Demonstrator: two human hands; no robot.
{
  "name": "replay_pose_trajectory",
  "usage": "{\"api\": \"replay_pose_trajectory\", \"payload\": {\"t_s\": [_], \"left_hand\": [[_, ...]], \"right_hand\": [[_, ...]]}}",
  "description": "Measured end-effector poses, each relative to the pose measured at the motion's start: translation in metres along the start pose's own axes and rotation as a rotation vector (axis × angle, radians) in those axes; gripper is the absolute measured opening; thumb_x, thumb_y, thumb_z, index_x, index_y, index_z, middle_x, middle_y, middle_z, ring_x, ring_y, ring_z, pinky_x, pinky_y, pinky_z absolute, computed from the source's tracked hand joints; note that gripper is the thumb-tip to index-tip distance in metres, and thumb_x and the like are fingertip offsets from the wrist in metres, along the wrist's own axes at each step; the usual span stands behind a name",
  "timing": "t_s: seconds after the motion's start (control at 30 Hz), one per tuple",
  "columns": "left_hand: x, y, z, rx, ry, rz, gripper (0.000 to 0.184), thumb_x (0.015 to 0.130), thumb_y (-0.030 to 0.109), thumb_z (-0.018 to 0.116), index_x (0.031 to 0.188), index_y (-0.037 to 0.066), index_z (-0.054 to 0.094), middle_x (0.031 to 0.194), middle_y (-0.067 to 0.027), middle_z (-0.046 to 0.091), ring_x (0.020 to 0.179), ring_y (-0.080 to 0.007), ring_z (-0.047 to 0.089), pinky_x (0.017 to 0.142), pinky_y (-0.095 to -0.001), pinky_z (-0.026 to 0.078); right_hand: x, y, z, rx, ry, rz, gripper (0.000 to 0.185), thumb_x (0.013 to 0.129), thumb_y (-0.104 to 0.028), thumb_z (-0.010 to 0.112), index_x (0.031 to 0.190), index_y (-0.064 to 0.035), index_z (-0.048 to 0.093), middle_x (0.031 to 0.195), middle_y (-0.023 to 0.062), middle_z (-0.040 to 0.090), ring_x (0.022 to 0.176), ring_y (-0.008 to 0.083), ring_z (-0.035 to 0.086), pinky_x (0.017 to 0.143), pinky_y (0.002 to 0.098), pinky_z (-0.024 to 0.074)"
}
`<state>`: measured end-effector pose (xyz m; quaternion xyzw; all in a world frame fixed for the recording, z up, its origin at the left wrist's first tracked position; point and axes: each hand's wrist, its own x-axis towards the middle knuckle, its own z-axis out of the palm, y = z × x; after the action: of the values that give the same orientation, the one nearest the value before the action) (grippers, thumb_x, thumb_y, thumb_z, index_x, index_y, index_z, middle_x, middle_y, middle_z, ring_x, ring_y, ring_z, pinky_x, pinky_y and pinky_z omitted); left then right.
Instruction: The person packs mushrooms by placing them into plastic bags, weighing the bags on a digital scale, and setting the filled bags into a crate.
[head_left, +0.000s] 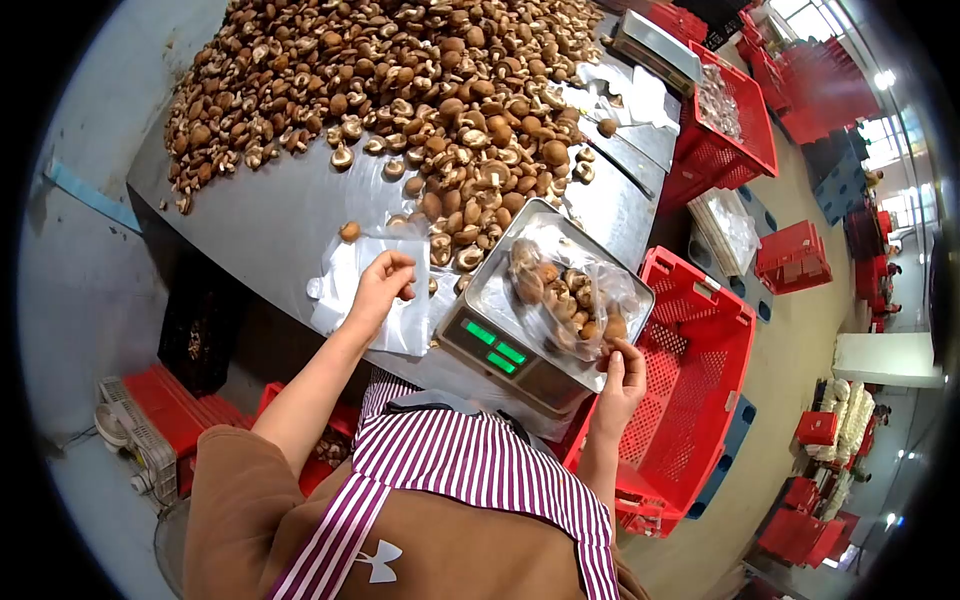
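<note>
Clear thin plastic, crinkled and glossy, makes up the bag (618, 282) of brown mushrooms lying on a square, silver-panned electronic scale (548, 380); its folds blur the mushrooms inside, and the green digits are too bright to read. The right hand (625, 378) has its fingertips at the bag's near edge; whether they pinch the film or merely touch it, I cannot tell. The left hand (384, 288) is loosely curled, thumb and fingers slightly apart, over a flat pile of white plastic bags (402, 325), with nothing visible in its grasp.

The grey metal table (265, 215) carries a large heap of brown-capped mushrooms (400, 90), cut off by the top of the view. Beside the scale stands a red perforated plastic crate (705, 420), partly behind the right forearm. Farther off, across a tan floor (795, 365), stacked red crates (825, 85) grow small and indistinct.
</note>
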<state>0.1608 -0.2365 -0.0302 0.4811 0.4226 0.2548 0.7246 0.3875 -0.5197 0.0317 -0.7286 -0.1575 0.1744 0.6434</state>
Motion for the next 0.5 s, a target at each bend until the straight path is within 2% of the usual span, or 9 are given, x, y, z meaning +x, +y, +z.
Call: {"api": "replay_pose_trajectory", "payload": {"t_s": [0.07, 0.13, 0.17, 0.23, 0.27, 0.37, 0.4, 0.43, 0.5], "left_hand": [[0.003, -0.002, 0.001, 0.006, -0.031, -0.009, 0.014, 0.098, 0.018, 0.06, 0.096, 0.005, 0.063, 0.079, -0.0011, 0.061, 0.069, -0.009, 0.058, 0.065, -0.0249, 0.049], [0.008, -0.007, 0.002, 0.017, -0.07, -0.029, 0.015, 0.097, 0.018, 0.06, 0.098, 0.004, 0.064, 0.081, -0.0013, 0.063, 0.068, -0.0086, 0.058, 0.064, -0.0242, 0.048], [0.01, -0.01, 0.004, 0.019, -0.074, -0.014, 0.015, 0.097, 0.018, 0.06, 0.098, 0.004, 0.064, 0.081, -0.0013, 0.063, 0.068, -0.0086, 0.058, 0.064, -0.0242, 0.048], [0.018, -0.013, 0.006, 0.103, -0.065, -0.008, 0.017, 0.098, 0.02, 0.06, 0.1, 0.005, 0.064, 0.084, -0.0021, 0.063, 0.068, -0.0084, 0.059, 0.064, -0.0241, 0.05], [0.024, -0.015, 0.009, 0.096, -0.063, 0.004, 0.017, 0.098, 0.021, 0.061, 0.1, 0.004, 0.064, 0.084, -0.0016, 0.063, 0.068, -0.0079, 0.058, 0.064, -0.0234, 0.049], [0.048, -0.013, 0.019, 0.135, -0.034, 0.051, 0.017, 0.097, 0.019, 0.061, 0.105, 0.003, 0.063, 0.085, -0.0011, 0.063, 0.069, -0.0073, 0.058, 0.063, -0.0233, 0.049], [0.055, -0.013, 0.021, 0.135, -0.029, 0.057, 0.017, 0.097, 0.019, 0.061, 0.105, 0.003, 0.063, 0.085, -0.0011, 0.063, 0.069, -0.0073, 0.058, 0.063, -0.0233, 0.049], [0.063, -0.013, 0.022, 0.127, -0.026, 0.099, 0.018, 0.097, 0.018, 0.061, 0.106, 0.003, 0.063, 0.086, -0.0011, 0.063, 0.069, -0.007, 0.058, 0.063, -0.0231, 0.049], [0.074, -0.007, 0.023, 0.121, -0.023, 0.14, 0.018, 0.096, 0.017, 0.061, 0.107, 0.003, 0.062, 0.087, -0.0012, 0.064, 0.069, -0.0068, 0.058, 0.063, -0.0229, 0.049]], "right_hand": [[0.0, -0.002, 0.002, -0.035, 0.048, -0.065, 0.021, 0.099, -0.008, 0.057, 0.117, 0.0022, 0.06, 0.108, 0.0094, 0.063, 0.097, 0.0171, 0.061, 0.086, 0.0311, 0.0509], [0.003, -0.015, 0.009, -0.525, 0.077, -0.281, 0.041, 0.092, -0.01, 0.065, 0.13, 0.0007, 0.053, 0.126, 0.0143, 0.056, 0.116, 0.0252, 0.054, 0.099, 0.0384, 0.045], [0.007, -0.017, 0.015, -0.517, 0.083, -0.293, 0.041, 0.092, -0.01, 0.065, 0.13, 0.0007, 0.053, 0.126, 0.0143, 0.056, 0.116, 0.0252, 0.054, 0.099, 0.0384, 0.045], [0.015, -0.022, 0.03, -0.791, 0.042, -0.477, 0.072, 0.079, -0.012, 0.077, 0.14, -0.0004, 0.042, 0.145, 0.0208, 0.042, 0.135, 0.0366, 0.039, 0.112, 0.0472, 0.0319], [0.02, -0.018, 0.035, -0.867, 0.017, -0.475, 0.086, 0.074, -0.016, 0.081, 0.145, -0.0013, 0.035, 0.152, 0.0213, 0.035, 0.142, 0.0397, 0.03, 0.117, 0.0507, 0.0234], [0.037, -0.012, 0.053, -1.03, 0.055, -0.49, 0.082, 0.074, -0.015, 0.079, 0.144, -0.0016, 0.037, 0.153, 0.0211, 0.033, 0.142, 0.0398, 0.03, 0.117, 0.0518, 0.0226], [0.046, -0.01, 0.054, -1.012, 0.104, -0.515, 0.07, 0.077, -0.009, 0.073, 0.139, -0.0014, 0.042, 0.15, 0.0219, 0.038, 0.141, 0.0394, 0.031, 0.117, 0.0526, 0.0222], [0.052, -0.008, 0.05, -1.007, 0.102, -0.52, 0.07, 0.077, -0.009, 0.073, 0.139, -0.0014, 0.042, 0.15, 0.0219, 0.038, 0.141, 0.0394, 0.031, 0.117, 0.0526, 0.0222], [0.061, -0.006, 0.04, -0.978, 0.138, -0.506, 0.053, 0.079, -0.002, 0.066, 0.129, 0.0006, 0.049, 0.142, 0.0226, 0.046, 0.139, 0.0389, 0.036, 0.116, 0.0524, 0.0239]]}}
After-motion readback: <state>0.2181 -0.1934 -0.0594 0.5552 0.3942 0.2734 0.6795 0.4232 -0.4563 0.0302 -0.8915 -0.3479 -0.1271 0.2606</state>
